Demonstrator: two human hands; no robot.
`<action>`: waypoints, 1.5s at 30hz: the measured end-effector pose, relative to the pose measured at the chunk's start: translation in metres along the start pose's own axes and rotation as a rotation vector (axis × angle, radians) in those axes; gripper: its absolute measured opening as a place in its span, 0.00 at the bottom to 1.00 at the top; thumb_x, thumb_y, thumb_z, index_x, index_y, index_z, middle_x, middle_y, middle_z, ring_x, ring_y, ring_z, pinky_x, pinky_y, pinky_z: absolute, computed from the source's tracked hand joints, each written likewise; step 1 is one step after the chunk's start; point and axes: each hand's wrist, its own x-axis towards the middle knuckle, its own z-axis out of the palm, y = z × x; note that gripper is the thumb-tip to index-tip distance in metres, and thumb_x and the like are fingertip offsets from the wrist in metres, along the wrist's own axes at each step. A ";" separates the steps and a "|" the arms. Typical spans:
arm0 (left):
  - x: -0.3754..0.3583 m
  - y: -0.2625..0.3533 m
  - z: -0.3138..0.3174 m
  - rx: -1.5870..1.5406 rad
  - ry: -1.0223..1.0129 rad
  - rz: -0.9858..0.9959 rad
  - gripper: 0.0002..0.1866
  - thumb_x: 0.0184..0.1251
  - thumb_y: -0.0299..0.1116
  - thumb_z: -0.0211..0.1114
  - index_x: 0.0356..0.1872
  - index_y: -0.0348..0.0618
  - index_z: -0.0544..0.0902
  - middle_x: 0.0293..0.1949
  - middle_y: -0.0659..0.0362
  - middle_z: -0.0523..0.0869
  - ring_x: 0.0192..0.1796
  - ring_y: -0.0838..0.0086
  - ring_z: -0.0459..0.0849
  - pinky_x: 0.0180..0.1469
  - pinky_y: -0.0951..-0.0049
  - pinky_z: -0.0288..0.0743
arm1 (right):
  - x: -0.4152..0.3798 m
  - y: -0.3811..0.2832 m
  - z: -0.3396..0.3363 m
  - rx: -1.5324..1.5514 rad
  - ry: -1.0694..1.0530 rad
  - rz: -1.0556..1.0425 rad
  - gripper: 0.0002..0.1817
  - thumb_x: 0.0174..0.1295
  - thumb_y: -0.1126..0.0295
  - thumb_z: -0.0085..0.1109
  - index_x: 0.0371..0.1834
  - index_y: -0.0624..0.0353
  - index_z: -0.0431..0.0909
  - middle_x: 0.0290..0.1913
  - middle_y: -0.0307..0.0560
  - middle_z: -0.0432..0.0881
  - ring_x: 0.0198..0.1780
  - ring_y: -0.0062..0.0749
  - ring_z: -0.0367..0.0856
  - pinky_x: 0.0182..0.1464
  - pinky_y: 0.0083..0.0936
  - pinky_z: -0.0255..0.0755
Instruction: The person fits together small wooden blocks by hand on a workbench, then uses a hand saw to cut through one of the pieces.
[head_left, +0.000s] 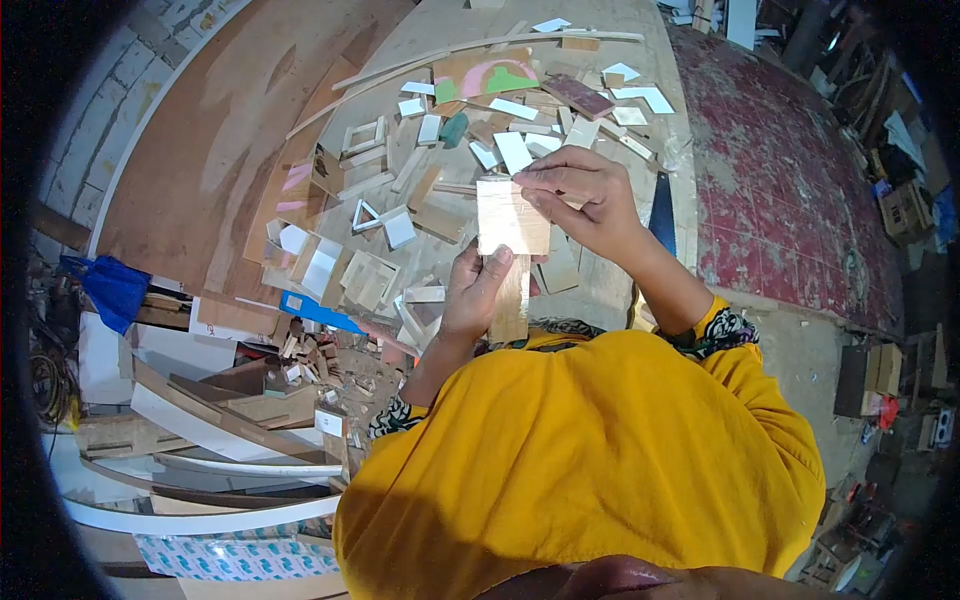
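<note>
A pale wooden board (512,222) is held up in front of my chest, brightly lit on its face. Below it runs a narrower wooden strip (511,300), overlapping the board in this view. My left hand (474,290) is closed around the lower left part, its thumb pressed on the front where board and strip meet. At the upper right corner, my right hand (590,200) pinches the board's edge between thumb and fingers. Beneath and beyond both hands, white and bare wood offcuts (514,152) lie scattered on the worktable (600,270).
A handsaw blade (662,215) lies to the right of my right forearm. At the left table edge is a blue tool (318,312). Large brown plywood (190,140) leans on the left; a stained red surface (780,180) spreads rightward. Curved boards (220,420) are stacked lower left.
</note>
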 end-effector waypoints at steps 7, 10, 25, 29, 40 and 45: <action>0.002 -0.002 -0.006 -0.050 -0.015 -0.047 0.19 0.69 0.39 0.51 0.54 0.36 0.69 0.37 0.52 0.82 0.27 0.75 0.81 0.30 0.77 0.76 | -0.004 0.002 0.003 0.074 -0.030 0.143 0.09 0.52 0.74 0.63 0.38 0.58 0.83 0.31 0.45 0.80 0.30 0.28 0.80 0.32 0.20 0.73; 0.006 -0.001 -0.011 -0.051 -0.026 -0.096 0.22 0.69 0.42 0.51 0.55 0.35 0.68 0.37 0.52 0.82 0.26 0.75 0.81 0.28 0.78 0.75 | -0.011 0.024 0.012 0.108 -0.032 0.272 0.11 0.54 0.70 0.63 0.40 0.58 0.82 0.28 0.42 0.78 0.27 0.21 0.76 0.30 0.18 0.70; 0.015 -0.032 -0.037 -0.122 0.073 -0.238 0.22 0.66 0.43 0.53 0.55 0.38 0.69 0.38 0.52 0.82 0.27 0.73 0.81 0.30 0.76 0.76 | -0.029 0.061 0.035 0.414 -0.271 0.694 0.14 0.59 0.71 0.60 0.48 0.60 0.77 0.29 0.32 0.77 0.27 0.10 0.71 0.27 0.11 0.66; 0.016 -0.032 -0.038 -0.142 0.075 -0.221 0.23 0.66 0.44 0.53 0.54 0.37 0.69 0.39 0.52 0.82 0.27 0.73 0.81 0.30 0.76 0.76 | -0.031 0.059 0.034 0.509 -0.270 0.649 0.20 0.56 0.76 0.62 0.53 0.59 0.74 0.34 0.33 0.79 0.33 0.12 0.73 0.34 0.11 0.68; 0.033 -0.041 -0.055 -0.358 0.088 -0.231 0.26 0.68 0.45 0.36 0.55 0.35 0.69 0.39 0.50 0.81 0.29 0.70 0.81 0.33 0.74 0.76 | -0.038 0.101 0.026 0.553 -0.057 0.902 0.19 0.58 0.75 0.59 0.55 0.57 0.74 0.32 0.34 0.78 0.30 0.13 0.73 0.32 0.13 0.69; 0.046 -0.062 -0.078 -0.393 0.140 -0.276 0.29 0.67 0.46 0.37 0.60 0.34 0.67 0.41 0.50 0.81 0.30 0.68 0.82 0.34 0.73 0.75 | -0.058 0.118 0.035 0.646 -0.003 1.172 0.21 0.57 0.74 0.60 0.56 0.54 0.73 0.33 0.34 0.77 0.32 0.16 0.73 0.35 0.17 0.71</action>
